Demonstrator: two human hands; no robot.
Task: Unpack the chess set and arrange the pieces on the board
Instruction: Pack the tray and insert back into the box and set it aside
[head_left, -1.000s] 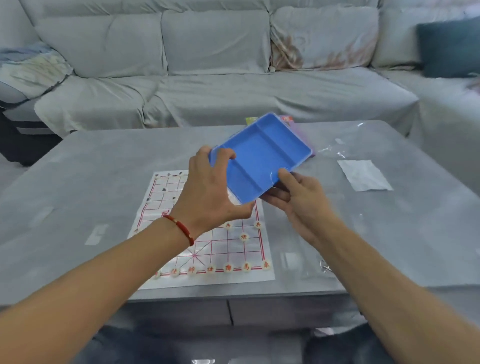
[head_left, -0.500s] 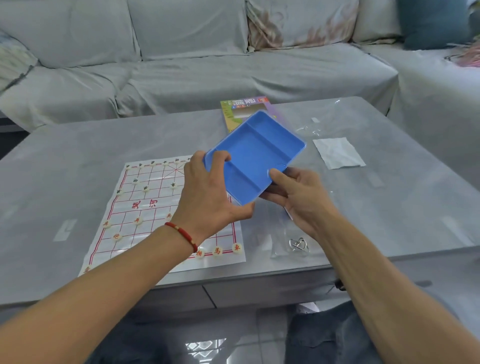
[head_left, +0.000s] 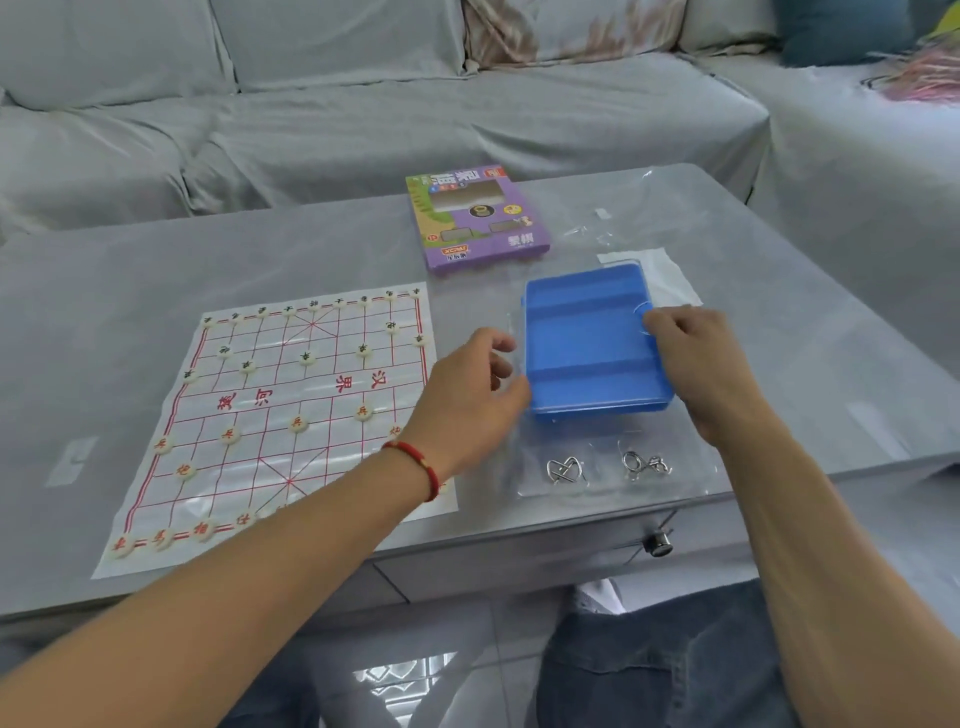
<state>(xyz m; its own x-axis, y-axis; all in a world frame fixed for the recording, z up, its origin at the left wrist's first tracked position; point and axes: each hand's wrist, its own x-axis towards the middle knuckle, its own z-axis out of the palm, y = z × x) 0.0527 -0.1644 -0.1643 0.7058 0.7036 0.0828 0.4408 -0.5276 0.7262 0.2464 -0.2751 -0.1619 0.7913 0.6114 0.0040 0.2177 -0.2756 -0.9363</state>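
Blue plastic is what we have between our hands: the empty tray (head_left: 592, 340) lies flat on the grey table (head_left: 156, 275), just right of the board (head_left: 291, 415), its three compartments bare. Our right hand (head_left: 696, 364) curls over the tray's right rim, fingertips on the edge near a small round notch. Our left hand (head_left: 467, 400) sits at the tray's left edge with fingers loosely bent, and a clear plastic sheet or lid seems to stand there — we cannot tell whether the fingers pinch it or only rest beside it.

The pieces (head_left: 306, 356) are already out on the board, rows filled along the far and near edges with the soldiers and cannons between, so we judge the arranging nearly or wholly done and the step in hand to be setting the tray aside.

To do it well we let go gently and lift both hands straight up — a sideways drag of the left wrist could sweep the thin paper board and scatter pieces near its right edge. The tray rests partly on a clear bag holding two metal ring puzzles (head_left: 608, 467), so it may slide; the purple box (head_left: 483, 218) behind gives it a tidier home.
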